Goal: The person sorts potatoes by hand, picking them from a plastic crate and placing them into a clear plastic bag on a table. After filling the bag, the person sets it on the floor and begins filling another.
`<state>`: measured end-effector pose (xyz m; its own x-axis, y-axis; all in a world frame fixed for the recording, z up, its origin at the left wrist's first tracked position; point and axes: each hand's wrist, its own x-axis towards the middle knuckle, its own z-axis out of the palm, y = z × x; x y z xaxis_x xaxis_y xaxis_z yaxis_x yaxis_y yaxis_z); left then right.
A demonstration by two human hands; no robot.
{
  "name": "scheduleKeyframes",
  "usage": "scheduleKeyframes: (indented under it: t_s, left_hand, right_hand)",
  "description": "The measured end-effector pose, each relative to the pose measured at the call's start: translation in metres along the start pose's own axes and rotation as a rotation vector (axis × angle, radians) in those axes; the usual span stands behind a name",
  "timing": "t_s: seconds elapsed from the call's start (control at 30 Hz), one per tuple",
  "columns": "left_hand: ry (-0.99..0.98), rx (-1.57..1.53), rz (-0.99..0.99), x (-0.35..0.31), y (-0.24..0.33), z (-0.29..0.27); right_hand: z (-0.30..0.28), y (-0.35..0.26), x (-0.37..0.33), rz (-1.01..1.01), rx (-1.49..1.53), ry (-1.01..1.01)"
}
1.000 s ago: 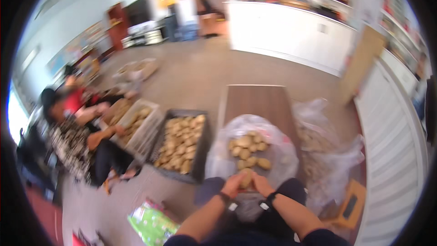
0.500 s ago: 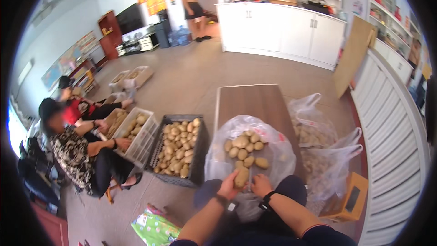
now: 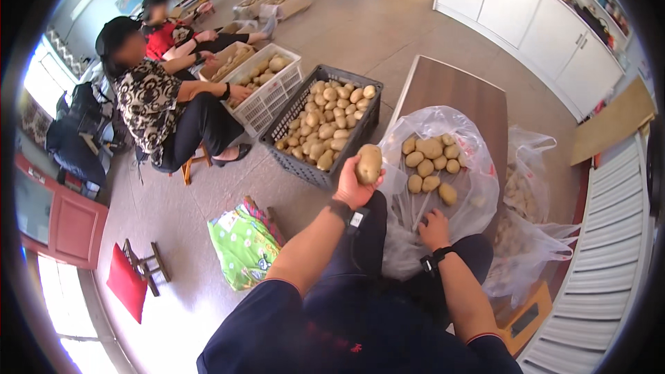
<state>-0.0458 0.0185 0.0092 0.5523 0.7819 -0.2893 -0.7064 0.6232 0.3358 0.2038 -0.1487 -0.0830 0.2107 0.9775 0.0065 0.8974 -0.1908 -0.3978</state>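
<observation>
The left hand (image 3: 358, 183) is closed around a large potato (image 3: 369, 161), lifted above the left thigh (image 3: 374, 221), between the black crate (image 3: 298, 165) and the clear plastic bag (image 3: 481, 194). The fingers wrap it from below and the side, probably because it is too bulky for a fingertip pinch, and this leaves its upper face exposed. The right hand (image 3: 435, 230) is apart from the left, fingers curled low at the bag's near side; whether they grip the plastic, I cannot tell. The bag lies on the brown bench (image 3: 450, 86) with its mouth spread wide, which seems to keep the loose potatoes (image 3: 429, 163) inside visible and within reach. Its loose rim rises between the held potato and that group, a soft barrier that could snag fingers. The black crate, heaped with potatoes, stands just beyond the left hand, its stiff rim close by. Farther left, a seated co-worker (image 3: 156, 97) reaches into a white crate (image 3: 273, 104). Filled carrier bags (image 3: 530, 256) crowd the bench's right side, while a green bag (image 3: 242, 246) lies on the floor near the left forearm.
</observation>
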Motion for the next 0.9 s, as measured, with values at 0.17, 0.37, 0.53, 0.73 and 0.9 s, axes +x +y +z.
scheduleKeyframes:
  t_s: [0.17, 0.37, 0.53, 0.73, 0.9]
  left_hand:
    - [0.288, -0.135, 0.102, -0.001, 0.035, -0.032]
    - [0.455, -0.114, 0.300, 0.009, 0.059, -0.079]
    - [0.437, -0.081, 0.398, 0.035, 0.083, -0.100]
    - [0.368, 0.447, 0.650, 0.063, 0.123, -0.107]
    - [0.409, 0.013, 0.467, 0.072, 0.107, -0.065]
  right_hand:
    - [-0.004, -0.012, -0.008, 0.058, 0.052, -0.021]
    - [-0.009, -0.012, -0.022, 0.060, 0.016, -0.043]
    - [-0.004, -0.008, -0.019, 0.061, -0.013, -0.047]
    - [-0.009, -0.015, -0.005, 0.053, 0.024, 0.005]
    - [-0.013, -0.012, -0.005, 0.037, 0.006, 0.038]
